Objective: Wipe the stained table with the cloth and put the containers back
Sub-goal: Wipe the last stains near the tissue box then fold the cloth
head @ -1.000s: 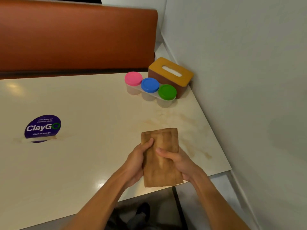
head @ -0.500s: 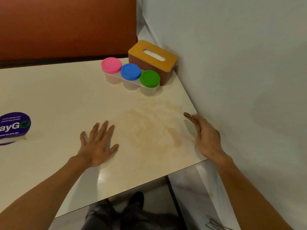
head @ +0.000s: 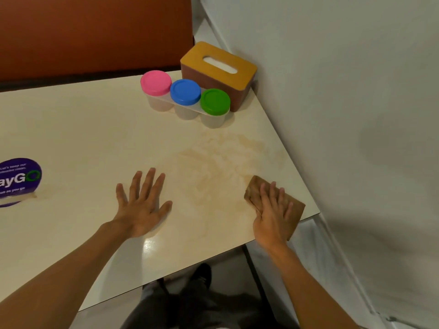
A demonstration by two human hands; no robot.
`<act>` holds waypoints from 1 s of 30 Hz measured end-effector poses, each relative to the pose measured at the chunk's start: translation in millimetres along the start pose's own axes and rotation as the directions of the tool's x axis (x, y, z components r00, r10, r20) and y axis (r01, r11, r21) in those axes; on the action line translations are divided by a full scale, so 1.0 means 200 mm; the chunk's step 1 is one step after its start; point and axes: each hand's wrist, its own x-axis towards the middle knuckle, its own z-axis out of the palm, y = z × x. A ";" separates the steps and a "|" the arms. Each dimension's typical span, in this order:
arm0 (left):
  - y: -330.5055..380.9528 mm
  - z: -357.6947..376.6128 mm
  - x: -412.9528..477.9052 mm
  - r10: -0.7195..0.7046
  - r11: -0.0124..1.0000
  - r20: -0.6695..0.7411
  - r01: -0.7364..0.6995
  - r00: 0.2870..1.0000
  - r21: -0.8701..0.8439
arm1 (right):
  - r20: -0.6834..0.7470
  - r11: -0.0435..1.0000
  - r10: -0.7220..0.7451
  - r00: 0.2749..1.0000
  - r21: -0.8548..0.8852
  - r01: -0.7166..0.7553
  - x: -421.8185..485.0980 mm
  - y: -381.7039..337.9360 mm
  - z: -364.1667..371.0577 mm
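A folded brown cloth [head: 293,210] lies flat near the table's right front corner, and my right hand [head: 272,216] presses on it with straight fingers. My left hand [head: 141,205] rests flat on the cream table [head: 83,129], fingers spread, left of a pale brown stain [head: 221,167]. Behind the stain stands a clear rack of three containers with a pink lid [head: 155,82], a blue lid [head: 185,91] and a green lid [head: 215,101]. A brown tissue box with a yellow top [head: 219,72] sits behind them against the wall.
A purple round ClayGo sign [head: 17,179] stands at the table's left. An orange-brown seat back [head: 90,32] runs behind the table. A grey wall [head: 344,115] borders the right edge. My legs and dark shoes [head: 202,274] show below the front edge.
A second ago both hands held the cloth above the table. Since then the left hand went flat on the table, and the right hand laid the cloth down by the right edge.
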 end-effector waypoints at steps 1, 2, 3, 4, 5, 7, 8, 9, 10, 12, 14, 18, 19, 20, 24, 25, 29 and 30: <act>0.00 0.00 0.00 0.009 1.000 -0.003 -0.009 1.000 -0.003 | -0.005 1.000 0.014 1.000 0.006 -0.014 -0.03 -0.03 0.02; 0.00 0.00 0.00 0.017 1.000 -0.003 -0.017 1.000 -0.006 | -0.003 1.000 0.028 1.000 0.016 -0.027 -0.06 -0.07 0.04; -0.01 0.00 0.00 0.023 1.000 0.000 -0.023 1.000 -0.011 | 0.003 0.999 0.039 0.999 0.031 -0.039 -0.10 -0.11 0.05; -0.02 0.00 0.00 0.028 1.000 0.000 -0.028 1.000 -0.015 | 0.011 0.998 0.043 0.999 0.053 -0.044 -0.14 -0.16 0.07; -0.02 0.00 0.00 0.031 0.999 0.002 -0.031 1.000 -0.014 | 0.021 0.996 0.042 0.999 0.073 -0.044 -0.18 -0.21 0.09; -0.02 0.00 0.01 0.037 0.999 0.003 -0.037 0.999 -0.009 | 0.047 0.995 0.031 0.998 0.097 -0.036 -0.26 -0.30 0.11; -0.01 0.00 0.01 0.043 0.999 0.002 -0.043 0.999 -0.007 | 0.064 0.995 0.017 0.998 0.099 -0.023 -0.29 -0.35 0.12; -0.02 0.01 0.01 0.047 0.999 -0.001 -0.047 0.999 -0.006 | 0.082 0.995 -0.001 0.997 0.101 -0.007 -0.33 -0.40 0.13; -0.02 0.01 0.01 0.051 0.999 -0.004 -0.051 0.999 -0.004 | 0.096 0.994 -0.021 0.995 0.107 0.010 -0.36 -0.45 0.14; -0.02 0.00 0.01 0.056 0.998 -0.001 -0.056 0.998 -0.008 | 0.106 0.991 -0.052 0.993 0.125 0.038 -0.41 -0.53 0.15; -0.01 0.00 0.02 0.076 0.997 -0.013 -0.076 0.997 -0.023 | 0.123 0.989 -0.097 0.988 0.126 0.082 -0.44 -0.56 0.16; -0.04 0.01 0.01 0.122 0.987 -0.019 -0.123 0.992 -0.107 | 0.179 0.962 -0.261 0.949 0.131 0.240 -0.57 -0.64 0.21; -0.05 0.01 0.01 0.131 0.982 -0.027 -0.133 0.991 -0.133 | 0.195 0.951 -0.302 0.933 0.137 0.279 -0.60 -0.64 0.22; -0.05 0.00 0.01 0.136 0.976 -0.041 -0.141 0.990 -0.165 | 0.221 0.939 -0.339 0.915 0.141 0.314 -0.63 -0.64 0.23; -0.11 -0.02 -0.03 0.138 0.911 -0.122 -0.174 0.983 -0.373 | 0.349 0.904 -0.428 0.834 0.170 0.393 -0.75 -0.65 0.22; -0.14 -0.02 -0.04 0.147 0.893 -0.152 -0.197 0.977 -0.406 | 0.374 0.895 -0.445 0.814 0.199 0.398 -0.78 -0.65 0.22; -0.27 -0.05 -0.08 0.174 0.836 -0.361 -0.331 0.916 -0.437 | 0.492 0.873 -0.488 0.721 0.278 0.402 -0.81 -0.66 0.12; -0.30 -0.05 -0.08 0.164 0.847 -0.402 -0.337 0.901 -0.410 | 0.516 0.870 -0.492 0.701 0.310 0.383 -0.79 -0.65 0.07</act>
